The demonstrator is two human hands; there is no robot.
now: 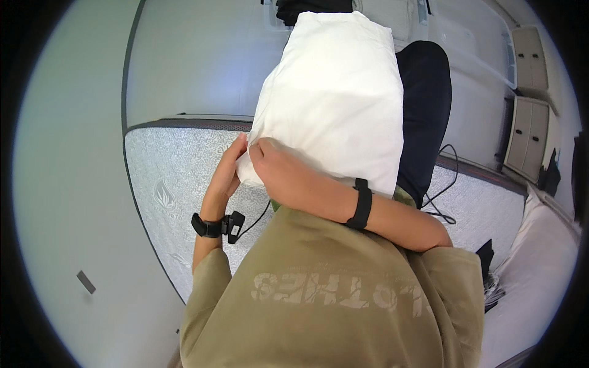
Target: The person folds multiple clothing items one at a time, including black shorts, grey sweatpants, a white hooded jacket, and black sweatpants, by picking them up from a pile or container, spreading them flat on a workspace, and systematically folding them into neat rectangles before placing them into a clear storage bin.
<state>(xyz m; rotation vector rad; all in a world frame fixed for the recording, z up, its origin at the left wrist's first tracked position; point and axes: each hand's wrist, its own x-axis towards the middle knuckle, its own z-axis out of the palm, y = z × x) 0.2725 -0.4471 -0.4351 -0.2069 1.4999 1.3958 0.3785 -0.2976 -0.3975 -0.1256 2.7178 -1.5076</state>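
Across my lap lies a folded piece of white cloth (340,96), its far end reaching beyond my knees. My right hand (276,170) crosses in front of my body and pinches the cloth near its left edge, fingers curled. Close beside it, my left hand (226,168) holds the near left corner of the cloth from the outer side; part of its thumb and palm side is hidden. A fold of the cloth bulges between the two hands. Black straps circle both wrists, and the left one carries a small black device (234,227) with a cable.
I sit on a pale patterned mattress (184,170) with a dark border. My dark-trousered leg (423,110) shows right of the cloth. Ahead are black fabric (313,10) and grey folded fabric (386,18) in clear containers. Beige cabinets (527,138) stand far right; a loose cable (441,216) lies nearby.
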